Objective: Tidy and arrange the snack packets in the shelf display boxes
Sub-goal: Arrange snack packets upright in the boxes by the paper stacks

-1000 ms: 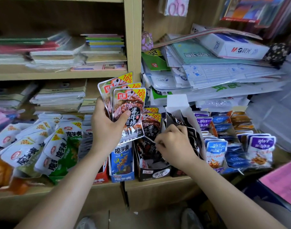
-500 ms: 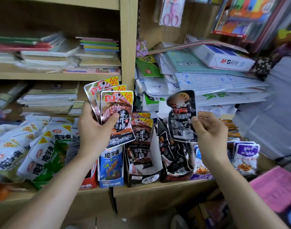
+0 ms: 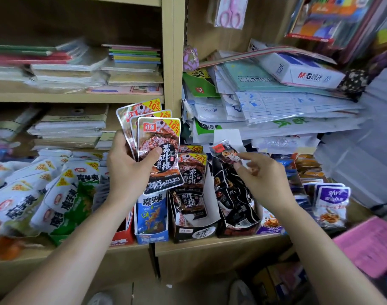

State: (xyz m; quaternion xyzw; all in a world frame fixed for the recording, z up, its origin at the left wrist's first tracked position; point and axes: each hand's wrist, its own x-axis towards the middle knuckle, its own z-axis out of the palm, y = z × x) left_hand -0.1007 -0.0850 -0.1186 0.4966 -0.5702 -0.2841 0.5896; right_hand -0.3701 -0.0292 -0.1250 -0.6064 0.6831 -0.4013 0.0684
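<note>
My left hand (image 3: 128,170) grips three brown snack packets (image 3: 159,148), fanned upright, above the shelf's display boxes. Below them a black display box (image 3: 193,233) holds more of the same brown packets (image 3: 191,172). Next to it on the right, another dark box (image 3: 241,230) is filled with black packets. My right hand (image 3: 261,179) pinches one black packet (image 3: 225,151) between index finger and thumb, tilted flat over the back of that box. A blue box (image 3: 151,237) and a red box (image 3: 122,237) stand to the left.
Green-and-white packets (image 3: 67,194) are heaped on the left, purple and blue packets (image 3: 331,201) on the right. Piles of paper and an M&G box (image 3: 304,73) overhang the boxes. A shelf post (image 3: 172,62) rises behind my left hand. A pink sheet (image 3: 373,245) lies lower right.
My right hand pulled a black packet out of the dark box, lifted it upright, and has now lowered it, tilted, over the box's back. My left hand stayed put with its packets.
</note>
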